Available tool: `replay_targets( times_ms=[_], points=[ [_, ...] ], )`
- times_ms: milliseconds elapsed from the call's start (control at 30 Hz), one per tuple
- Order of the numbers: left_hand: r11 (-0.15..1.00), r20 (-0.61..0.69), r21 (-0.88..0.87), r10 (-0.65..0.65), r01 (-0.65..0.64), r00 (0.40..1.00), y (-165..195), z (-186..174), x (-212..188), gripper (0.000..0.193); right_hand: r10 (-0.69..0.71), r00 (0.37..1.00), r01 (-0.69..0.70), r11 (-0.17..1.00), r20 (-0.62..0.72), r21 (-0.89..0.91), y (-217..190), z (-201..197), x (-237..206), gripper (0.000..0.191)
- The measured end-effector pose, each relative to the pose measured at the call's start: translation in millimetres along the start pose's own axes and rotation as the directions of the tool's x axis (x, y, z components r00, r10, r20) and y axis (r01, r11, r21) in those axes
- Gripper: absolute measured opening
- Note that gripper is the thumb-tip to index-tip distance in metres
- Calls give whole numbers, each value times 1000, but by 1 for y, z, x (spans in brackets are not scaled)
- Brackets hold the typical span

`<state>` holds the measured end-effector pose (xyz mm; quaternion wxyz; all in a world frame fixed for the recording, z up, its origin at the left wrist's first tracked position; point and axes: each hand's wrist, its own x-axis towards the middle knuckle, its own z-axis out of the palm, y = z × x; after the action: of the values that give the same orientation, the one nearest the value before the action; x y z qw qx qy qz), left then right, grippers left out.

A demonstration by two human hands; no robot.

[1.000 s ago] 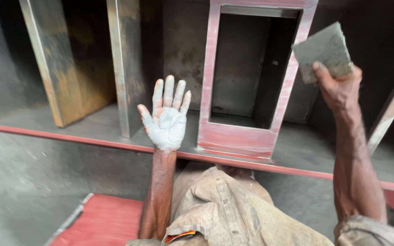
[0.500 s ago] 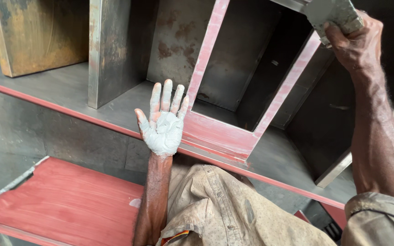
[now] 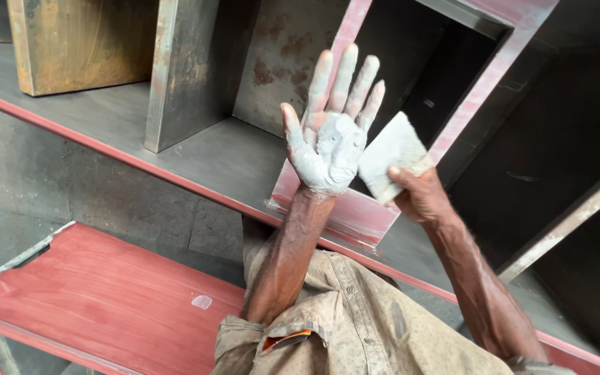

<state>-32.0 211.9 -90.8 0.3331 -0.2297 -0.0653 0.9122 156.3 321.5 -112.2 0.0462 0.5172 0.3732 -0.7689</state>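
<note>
the left hand (image 3: 329, 132) is held up in the centre of the frame with its palm turned toward the camera and its fingers spread wide apart, nothing being gripped in it; the palm and fingers are coated in a pale grey paste. the right hand (image 3: 421, 196) is seen just to the right of it, and its fingers are clamped on a flat grey square pad (image 3: 392, 155), which is held by its lower right corner. the pad is tilted and its left edge is brought against the heel and palm side of the left hand, so the two appear to be touching. behind both hands a red-painted metal frame (image 3: 335, 208) is seen leaning up toward the upper right of the frame, with a dark opening inside it. this frame stands on a grey metal shelf (image 3: 223, 156) edged by a red strip, which runs from the upper left down to the lower right. a rusty brown panel (image 3: 81, 42) is stood at the upper left, and a grey upright plate (image 3: 182, 66) is stood beside it. a red board (image 3: 98, 298) is seen in the lower left. a dusty beige shirt (image 3: 355, 326) fills the bottom centre, with both bare forearms rising from it.
</note>
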Motion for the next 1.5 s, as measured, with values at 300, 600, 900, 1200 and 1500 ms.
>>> replay_targets(
  times_ms=[300,600,900,1200,1500],
  points=[
    [982,138,189,-46,19,989,26,-6,-6,87,-695,597,453,-121,401,-883,-94,-137,54,8],
    [950,-53,312,48,-29,997,75,-48,-64,86,-642,522,418,-381,562,-824,-141,-140,114,19],
    [931,-101,362,97,-54,990,98,-50,-72,89,-624,683,344,-184,380,-921,-147,-90,145,23],
    [922,-101,376,139,-91,985,109,-53,-69,89,-653,454,431,-434,606,-791,-113,-44,223,13],
    [932,-23,346,125,-110,992,109,-42,-61,86,-545,470,635,-337,694,-695,-145,-12,151,15]
  ],
)
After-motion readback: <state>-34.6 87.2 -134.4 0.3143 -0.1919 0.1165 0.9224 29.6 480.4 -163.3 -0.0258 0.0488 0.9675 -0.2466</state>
